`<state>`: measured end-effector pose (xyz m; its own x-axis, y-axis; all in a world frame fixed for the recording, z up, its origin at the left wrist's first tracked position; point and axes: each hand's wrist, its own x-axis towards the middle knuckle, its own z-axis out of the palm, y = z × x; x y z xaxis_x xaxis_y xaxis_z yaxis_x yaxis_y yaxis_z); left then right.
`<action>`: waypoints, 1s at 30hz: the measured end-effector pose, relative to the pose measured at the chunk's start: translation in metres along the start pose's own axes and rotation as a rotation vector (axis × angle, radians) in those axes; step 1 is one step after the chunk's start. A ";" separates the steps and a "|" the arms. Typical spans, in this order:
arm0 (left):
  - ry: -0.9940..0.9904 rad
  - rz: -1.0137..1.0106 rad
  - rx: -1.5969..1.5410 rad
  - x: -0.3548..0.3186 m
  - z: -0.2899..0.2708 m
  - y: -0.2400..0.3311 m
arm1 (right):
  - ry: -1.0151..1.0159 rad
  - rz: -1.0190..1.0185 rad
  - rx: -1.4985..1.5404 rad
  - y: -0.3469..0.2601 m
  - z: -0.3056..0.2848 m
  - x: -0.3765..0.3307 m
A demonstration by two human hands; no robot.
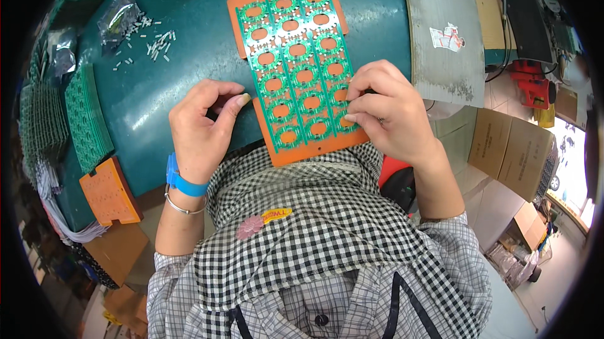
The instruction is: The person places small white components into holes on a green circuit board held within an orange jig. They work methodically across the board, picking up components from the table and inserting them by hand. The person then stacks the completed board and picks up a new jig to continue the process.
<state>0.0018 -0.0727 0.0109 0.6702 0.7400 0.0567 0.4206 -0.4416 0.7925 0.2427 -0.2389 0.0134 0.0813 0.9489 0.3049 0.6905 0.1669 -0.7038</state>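
An orange carrier plate (246, 7) lies on the teal table (189, 43), reaching to its front edge. A green circuit panel (296, 65) with rows of ring-shaped boards sits on it. My right hand (385, 109) rests on the panel's lower right edge, fingertips pressing a spot there. Just left of the plate, my left hand (204, 126) hovers with thumb and forefinger pinched together; what is between them is too small to tell. A blue wristband and a thin bangle circle that wrist.
Several small white parts (151, 40) and a clear bag (117, 18) lie at the back left. Stacked green panels (88, 116) and another orange plate (110, 191) sit at the left. A grey board (440, 31) lies at the right, cardboard boxes (509, 147) on the floor.
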 end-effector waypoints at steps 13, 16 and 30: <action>0.040 -0.011 0.002 0.004 -0.011 -0.009 | 0.430 0.839 -0.818 0.110 -0.119 -0.090; 0.016 -0.005 0.013 0.009 -0.006 -0.004 | 0.456 0.990 -0.500 0.117 -0.136 -0.098; -0.164 -0.188 -0.615 0.000 0.008 0.003 | 0.490 0.564 0.898 0.019 -0.018 -0.051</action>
<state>0.0081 -0.0780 0.0082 0.7244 0.6678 -0.1711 0.1461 0.0938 0.9848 0.2645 -0.2891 -0.0045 0.6183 0.7770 -0.1183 -0.2720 0.0703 -0.9597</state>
